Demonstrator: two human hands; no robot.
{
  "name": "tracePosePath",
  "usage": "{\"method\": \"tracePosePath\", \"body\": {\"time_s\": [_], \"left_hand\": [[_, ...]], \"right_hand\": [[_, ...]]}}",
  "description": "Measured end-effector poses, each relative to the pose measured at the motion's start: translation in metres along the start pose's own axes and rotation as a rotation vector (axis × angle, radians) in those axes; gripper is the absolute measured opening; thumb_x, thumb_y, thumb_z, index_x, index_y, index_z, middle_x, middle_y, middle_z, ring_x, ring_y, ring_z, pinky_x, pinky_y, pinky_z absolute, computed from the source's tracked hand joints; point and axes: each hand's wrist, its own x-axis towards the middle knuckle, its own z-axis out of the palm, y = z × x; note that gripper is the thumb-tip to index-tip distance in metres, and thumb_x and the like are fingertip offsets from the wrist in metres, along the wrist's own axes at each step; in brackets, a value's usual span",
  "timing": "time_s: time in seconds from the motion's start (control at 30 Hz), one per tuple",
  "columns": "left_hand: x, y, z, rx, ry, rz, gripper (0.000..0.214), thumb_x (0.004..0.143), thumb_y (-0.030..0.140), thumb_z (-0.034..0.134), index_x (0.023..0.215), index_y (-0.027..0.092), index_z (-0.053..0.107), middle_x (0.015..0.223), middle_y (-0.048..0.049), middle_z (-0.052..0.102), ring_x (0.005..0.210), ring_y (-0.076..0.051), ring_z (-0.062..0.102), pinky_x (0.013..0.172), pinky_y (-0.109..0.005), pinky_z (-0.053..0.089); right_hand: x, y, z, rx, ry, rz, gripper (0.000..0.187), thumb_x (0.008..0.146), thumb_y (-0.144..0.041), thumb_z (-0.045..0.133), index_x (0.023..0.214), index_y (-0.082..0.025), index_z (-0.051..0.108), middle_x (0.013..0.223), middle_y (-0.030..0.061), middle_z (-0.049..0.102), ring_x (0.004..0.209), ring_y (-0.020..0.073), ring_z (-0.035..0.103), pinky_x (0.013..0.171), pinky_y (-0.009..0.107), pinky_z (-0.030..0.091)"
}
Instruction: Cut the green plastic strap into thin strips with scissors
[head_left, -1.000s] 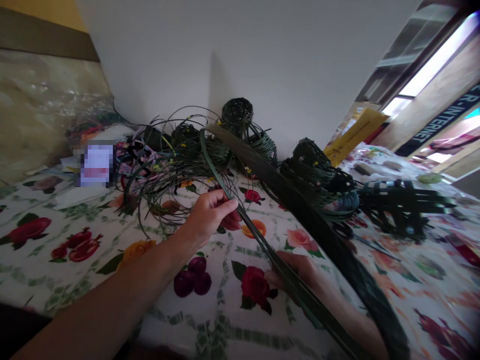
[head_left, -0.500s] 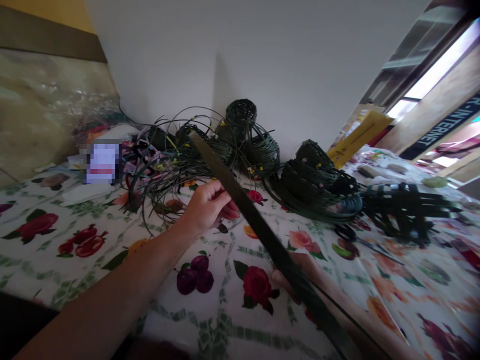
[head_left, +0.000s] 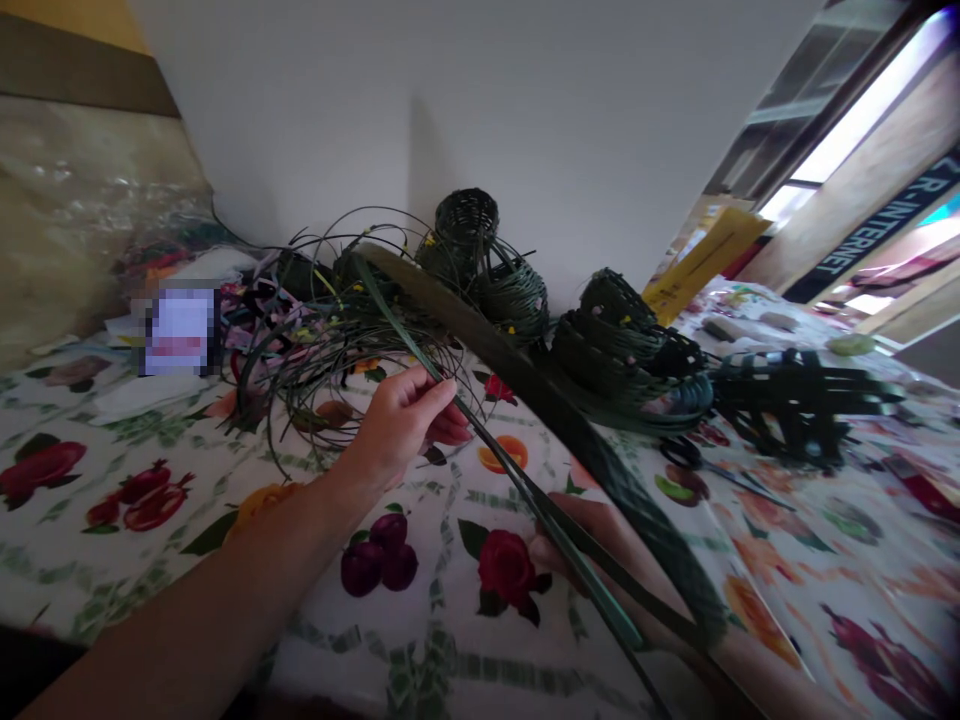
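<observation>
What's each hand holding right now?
Left hand: closed, pinching a narrow green leaf strip.
Right hand: appears closed on the lower part of a wider dark leaf strip.

Left hand [head_left: 401, 425] curled around, raised; right hand [head_left: 571, 527] lower, partly hidden

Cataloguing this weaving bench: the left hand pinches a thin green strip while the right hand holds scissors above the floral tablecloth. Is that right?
No: the right hand holds the long dark green leaf, not scissors. The head view shows the scissors lying on the floral tablecloth. The left hand does pinch the thin green strip.
</observation>
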Motion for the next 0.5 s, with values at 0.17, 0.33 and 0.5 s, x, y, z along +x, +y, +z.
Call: {"method": "tracePosePath", "body": {"time_s": [0.17,0.33,0.5], "left_hand": [[0.0004,-0.0016,0.0006,0.0,0.005,0.015,0.024,0.078,0.034,0.068,0.066,0.017,0.056,0.058,-0.0006,0.067,0.05,-0.013,0.065,0.051,-0.024,0.053],[0.0043,-0.0035,-0.0029,0.036,-0.011,0.025,0.026,0.078,0.036,0.068,0.065,0.017,0.056,0.057,-0.0001,0.066,0.047,-0.013,0.065,0.046,-0.022,0.05],[0.0066,-0.0056,-0.0046,0.037,-0.026,0.009,0.026,0.077,0.038,0.068,0.067,0.017,0.056,0.057,-0.0003,0.066,0.047,-0.013,0.064,0.044,-0.021,0.049]], "right_hand": [[-0.0014,-0.0026,-0.0005,0.052,-0.063,0.019,0.032,0.085,-0.039,0.061,0.064,-0.024,0.043,0.059,-0.0017,0.045,0.055,0.0162,0.04,0.052,0.029,0.033],[-0.0015,0.002,0.0003,0.038,-0.065,0.018,0.032,0.083,-0.037,0.063,0.065,-0.023,0.041,0.061,-0.0025,0.044,0.055,0.0153,0.038,0.051,0.029,0.03],[0.0009,0.0057,0.0016,0.009,-0.062,0.017,0.034,0.083,-0.04,0.064,0.065,-0.02,0.042,0.062,-0.0038,0.041,0.058,0.0132,0.037,0.052,0.026,0.03]]}}
